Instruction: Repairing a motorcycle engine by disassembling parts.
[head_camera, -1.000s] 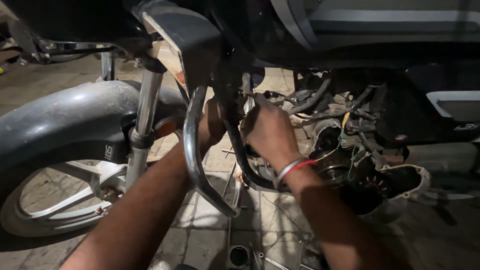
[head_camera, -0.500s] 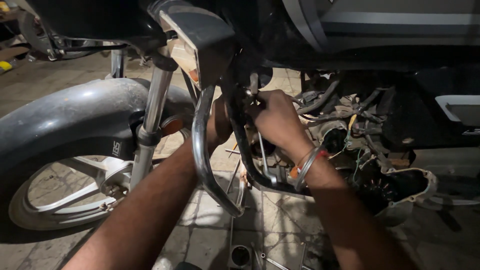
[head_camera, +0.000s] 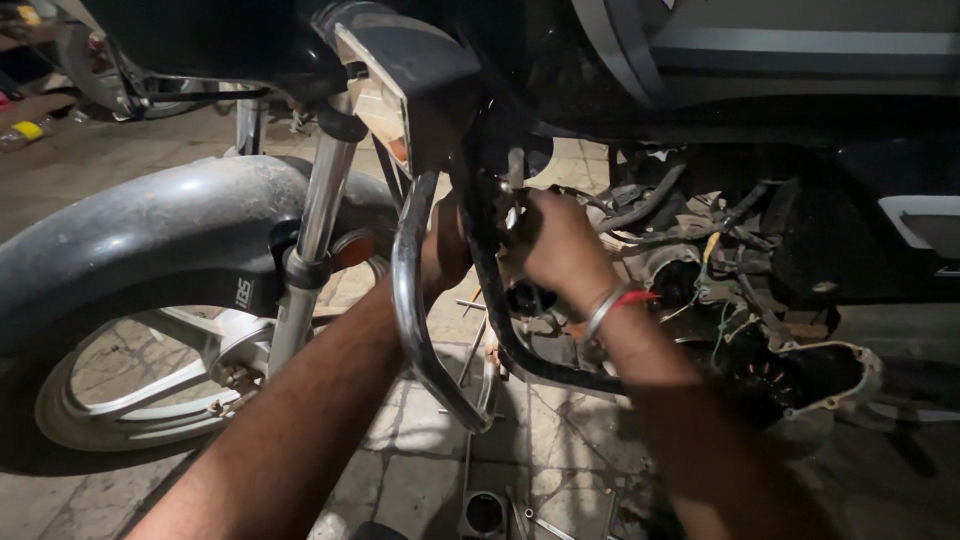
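Note:
A motorcycle stands before me with its front wheel (head_camera: 140, 390) and grey mudguard (head_camera: 150, 240) at the left. A chrome crash guard bar (head_camera: 415, 320) curves down in the middle. My left hand (head_camera: 445, 250) reaches behind that bar and is mostly hidden by it. My right hand (head_camera: 560, 250) is closed around a dark part on the black frame tube (head_camera: 500, 320), just under the headlight area. A metal bangle and red thread (head_camera: 615, 305) sit on my right wrist. What the fingers grip is too dark to name.
Loose wires and hoses (head_camera: 700, 250) hang by the exposed engine (head_camera: 790, 370) at the right. The chrome fork leg (head_camera: 310, 250) rises beside the wheel. Small tools and a round metal part (head_camera: 485, 510) lie on the tiled floor below.
Both hands have risen a little along the frame tube. The view has shifted right and closer, so the wheel sits further left.

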